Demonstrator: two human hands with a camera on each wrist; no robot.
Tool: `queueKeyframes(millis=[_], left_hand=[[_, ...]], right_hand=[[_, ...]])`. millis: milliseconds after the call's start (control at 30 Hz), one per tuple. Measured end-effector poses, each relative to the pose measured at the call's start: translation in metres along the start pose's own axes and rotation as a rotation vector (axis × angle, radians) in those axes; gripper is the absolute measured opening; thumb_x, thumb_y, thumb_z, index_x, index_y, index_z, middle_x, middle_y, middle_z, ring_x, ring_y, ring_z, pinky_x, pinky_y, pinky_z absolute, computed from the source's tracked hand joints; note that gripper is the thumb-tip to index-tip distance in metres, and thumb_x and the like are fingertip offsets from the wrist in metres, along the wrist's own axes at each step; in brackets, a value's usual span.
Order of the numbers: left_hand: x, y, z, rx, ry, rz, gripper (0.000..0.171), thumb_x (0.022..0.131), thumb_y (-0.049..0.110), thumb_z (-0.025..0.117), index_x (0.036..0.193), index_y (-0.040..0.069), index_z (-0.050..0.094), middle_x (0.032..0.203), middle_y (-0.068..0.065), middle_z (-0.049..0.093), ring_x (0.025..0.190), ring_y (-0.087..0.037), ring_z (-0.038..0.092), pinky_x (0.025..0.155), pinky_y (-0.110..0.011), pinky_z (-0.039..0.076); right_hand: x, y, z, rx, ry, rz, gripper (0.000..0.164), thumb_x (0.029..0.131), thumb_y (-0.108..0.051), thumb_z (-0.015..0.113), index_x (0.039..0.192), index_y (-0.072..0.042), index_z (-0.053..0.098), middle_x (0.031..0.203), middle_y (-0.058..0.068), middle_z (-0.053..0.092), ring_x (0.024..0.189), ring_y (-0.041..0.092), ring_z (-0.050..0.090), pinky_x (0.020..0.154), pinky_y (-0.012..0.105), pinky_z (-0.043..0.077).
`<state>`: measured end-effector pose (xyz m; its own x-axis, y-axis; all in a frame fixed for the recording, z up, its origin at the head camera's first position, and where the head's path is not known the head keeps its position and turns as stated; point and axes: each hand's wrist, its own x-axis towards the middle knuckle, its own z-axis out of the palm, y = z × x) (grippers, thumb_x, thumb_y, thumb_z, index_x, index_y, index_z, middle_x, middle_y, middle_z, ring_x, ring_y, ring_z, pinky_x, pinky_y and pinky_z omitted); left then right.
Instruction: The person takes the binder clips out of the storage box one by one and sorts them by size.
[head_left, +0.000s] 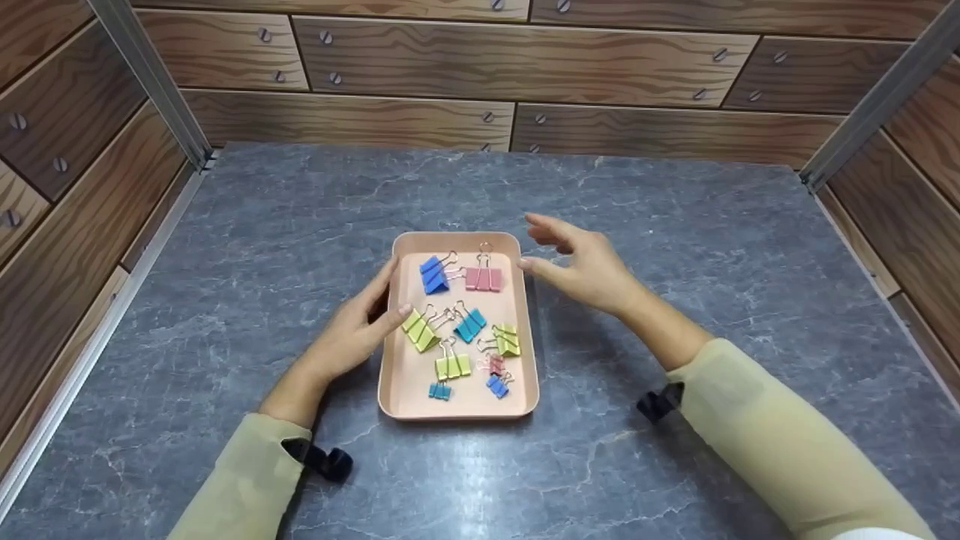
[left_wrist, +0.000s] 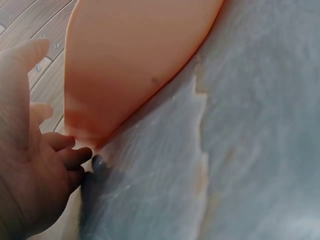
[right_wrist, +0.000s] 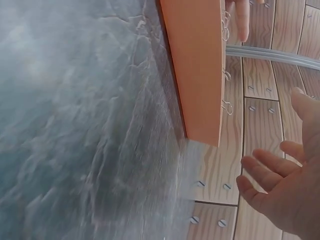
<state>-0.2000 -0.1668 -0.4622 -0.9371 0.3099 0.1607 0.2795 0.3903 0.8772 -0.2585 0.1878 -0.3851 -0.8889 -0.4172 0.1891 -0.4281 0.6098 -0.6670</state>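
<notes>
A pale pink rectangular tray (head_left: 459, 409) lies on the table with several binder clips in it. Toward its far end are a blue binder clip (head_left: 433, 275) and a pink binder clip (head_left: 484, 279). Yellow-green, teal and smaller clips lie nearer. My left hand (head_left: 349, 334) is at the tray's left side, its thumb reaching over the rim and its fingers along the outer wall; the left wrist view shows the thumb apart from the wall. Beside the far right rim, my right hand (head_left: 581, 262) is spread, holding nothing, its thumb tip close to the rim.
The grey marbled table (head_left: 675, 225) extends around the tray. Wood-patterned panels (head_left: 525, 60) stand behind and at both sides, with metal posts (head_left: 150, 82) at the back corners. Each sleeve cuff carries a black strap mount (head_left: 322, 459).
</notes>
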Motion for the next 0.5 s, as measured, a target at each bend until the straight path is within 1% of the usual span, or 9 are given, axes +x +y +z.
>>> queueKeyframes(millis=[100, 200, 267, 400, 500], left_hand=[[0.0, -0.003, 0.001, 0.056, -0.014, -0.016, 0.082, 0.106, 0.047, 0.064, 0.171, 0.02, 0.023, 0.172, -0.01, 0.028, 0.157, -0.031, 0.03, 0.128, -0.05, 0.024], [0.001, -0.006, 0.001, 0.133, -0.027, -0.023, 0.083, 0.104, 0.051, 0.064, 0.171, 0.019, 0.025, 0.173, -0.014, 0.025, 0.158, -0.033, 0.027, 0.128, -0.053, 0.021], [0.001, -0.007, 0.001, 0.174, -0.035, -0.026, 0.084, 0.104, 0.052, 0.064, 0.17, 0.019, 0.026, 0.173, -0.016, 0.024, 0.159, -0.033, 0.025, 0.128, -0.053, 0.02], [0.0, -0.009, 0.0, 0.214, -0.041, -0.033, 0.084, 0.103, 0.053, 0.063, 0.17, 0.02, 0.025, 0.172, -0.016, 0.025, 0.159, -0.034, 0.026, 0.128, -0.055, 0.02], [0.0, -0.009, 0.0, 0.223, -0.043, -0.034, 0.082, 0.104, 0.051, 0.063, 0.171, 0.021, 0.025, 0.172, -0.016, 0.026, 0.158, -0.035, 0.026, 0.128, -0.056, 0.02]], right_hand=[[0.01, 0.002, 0.005, 0.077, 0.003, 0.002, 0.069, 0.098, -0.031, 0.079, 0.157, -0.009, 0.052, 0.142, 0.013, 0.067, 0.132, 0.031, 0.062, 0.11, 0.054, 0.048], [0.018, 0.005, 0.01, 0.131, -0.016, 0.012, 0.067, 0.098, -0.032, 0.08, 0.156, -0.01, 0.054, 0.14, 0.011, 0.068, 0.13, 0.028, 0.063, 0.111, 0.055, 0.046], [0.023, 0.007, 0.014, 0.165, -0.029, 0.018, 0.065, 0.098, -0.03, 0.08, 0.154, -0.011, 0.056, 0.138, 0.01, 0.069, 0.13, 0.027, 0.062, 0.111, 0.056, 0.045], [0.034, 0.01, 0.021, 0.198, -0.049, 0.011, 0.06, 0.097, -0.024, 0.081, 0.151, -0.007, 0.059, 0.133, 0.01, 0.072, 0.126, 0.027, 0.064, 0.11, 0.057, 0.045], [0.04, 0.013, 0.025, 0.2, -0.054, 0.004, 0.058, 0.097, -0.023, 0.082, 0.148, -0.005, 0.061, 0.13, 0.01, 0.073, 0.123, 0.027, 0.066, 0.11, 0.057, 0.045]])
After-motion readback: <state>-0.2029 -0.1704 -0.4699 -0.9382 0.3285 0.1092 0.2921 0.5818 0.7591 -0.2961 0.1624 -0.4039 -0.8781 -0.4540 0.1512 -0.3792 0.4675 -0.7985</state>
